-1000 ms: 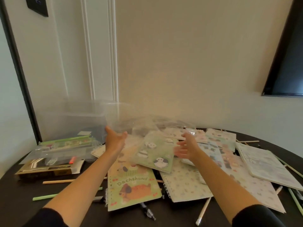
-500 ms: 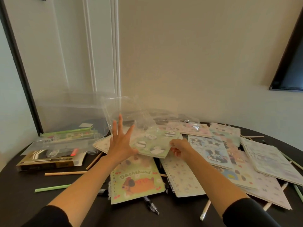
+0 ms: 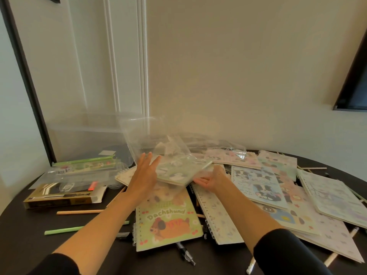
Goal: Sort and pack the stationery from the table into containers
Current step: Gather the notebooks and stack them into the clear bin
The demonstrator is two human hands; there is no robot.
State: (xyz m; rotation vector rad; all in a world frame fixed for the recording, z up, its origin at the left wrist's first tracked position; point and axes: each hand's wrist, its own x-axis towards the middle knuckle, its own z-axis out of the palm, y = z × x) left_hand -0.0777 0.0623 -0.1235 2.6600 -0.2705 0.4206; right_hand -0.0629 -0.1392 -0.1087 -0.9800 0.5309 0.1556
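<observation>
Centrally, the panda notebook (image 3: 178,172) is raised off the pile and tilted. Its far end is blurred behind the wall of a small clear box (image 3: 139,135); whether it lies inside cannot be told.

Left hand (image 3: 145,175): fingers straight and spread, gripping nothing, touching the notebook's left edge by the box's near wall.

Right hand (image 3: 211,180): fingers stretched out, not curled, beneath the notebook's near right corner, bearing it.

Behind and to the left, a larger clear bin (image 3: 83,133) stands on the dark table (image 3: 17,241). Below the hands the Dachshund notebook (image 3: 168,221) lies flat, with a pen (image 3: 185,254) at its near edge. To the right, more notebooks (image 3: 260,185) overlap in a heap. To the left lie a boxed pack (image 3: 63,197), a wooden pencil (image 3: 79,211) and a green pencil (image 3: 63,231), each apart.
</observation>
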